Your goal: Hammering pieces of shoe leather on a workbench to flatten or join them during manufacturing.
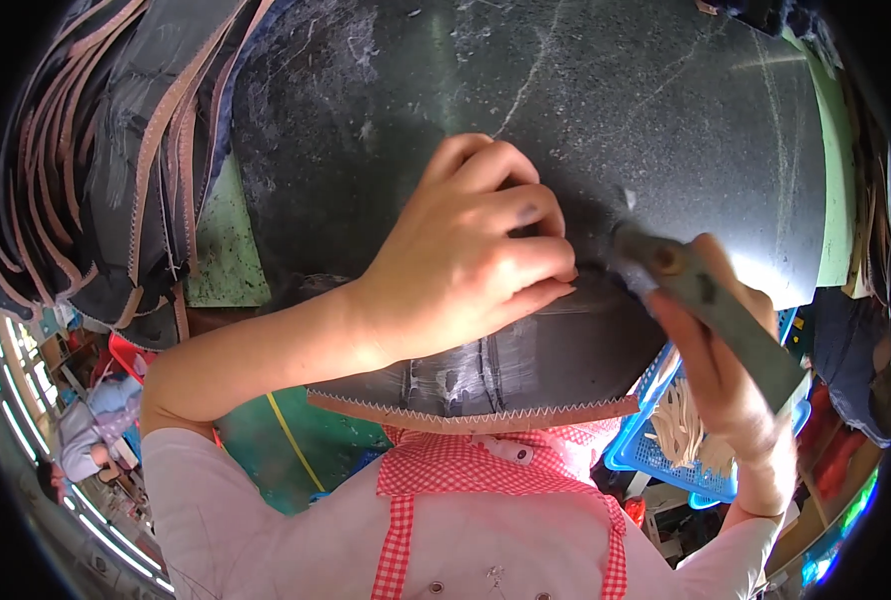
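Observation:
A dark, flexible piece (556,345) with a brown, zigzag-stitched edge lies over the near side of the black work slab (386,90). Bent fingers of my left hand (481,240) are closed and press down at its far edge; the fingertips are partly hidden. To the right, my right hand (741,350) grips a flat grey metal tool (731,325) with a round brownish spot near its far end. That end is close to the slab, just right of my left fingers, and is smeared by motion, so its exact kind is unclear.
Several similar dark strips with brown stitched edges (156,140) hang at the far left. A blue plastic basket (656,440) with pale strips stands below right. Green board (231,250) shows beside the slab. Dark cloth (846,360) hangs at the right. Another person (91,430) sits at lower left.

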### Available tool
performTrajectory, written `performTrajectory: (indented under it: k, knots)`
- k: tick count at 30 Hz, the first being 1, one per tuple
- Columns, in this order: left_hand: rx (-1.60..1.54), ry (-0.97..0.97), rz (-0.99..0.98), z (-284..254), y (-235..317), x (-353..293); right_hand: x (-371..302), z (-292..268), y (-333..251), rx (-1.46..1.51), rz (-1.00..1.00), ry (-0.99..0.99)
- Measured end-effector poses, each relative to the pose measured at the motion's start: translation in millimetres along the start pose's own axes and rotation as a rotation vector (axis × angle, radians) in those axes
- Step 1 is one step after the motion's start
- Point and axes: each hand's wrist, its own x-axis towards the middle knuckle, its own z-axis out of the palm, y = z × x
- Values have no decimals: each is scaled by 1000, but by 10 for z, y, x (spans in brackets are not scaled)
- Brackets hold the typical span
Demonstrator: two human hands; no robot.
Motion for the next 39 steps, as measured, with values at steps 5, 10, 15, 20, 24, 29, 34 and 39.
performTrajectory:
  k: [5,10,15,20,24,29,34,39]
  knots:
    - [146,58,111,24,100,-58,-37,96,25,-74,-85,24]
    - [212,79,162,52,94,-69,28,72,-54,-190,-197,89]
    - [68,3,-54,-130,24,-115,44,69,-39,-221,-128,-94]
    - [147,11,76,-38,93,-228,36,19,-147,-109,-37,-6]
    - [78,-3,-91,-203,65,-163,50,74,-135,-160,-101,-198]
    - [146,7,138,-107,43,-274,95,71,-197,-186,-154,-69]
    - [67,-242,-82,-381,-16,-126,121,114,-197,-90,-127,-232]
    - [121,-176,227,-369,-57,-204,152,122,-228,-183,-196,-171]
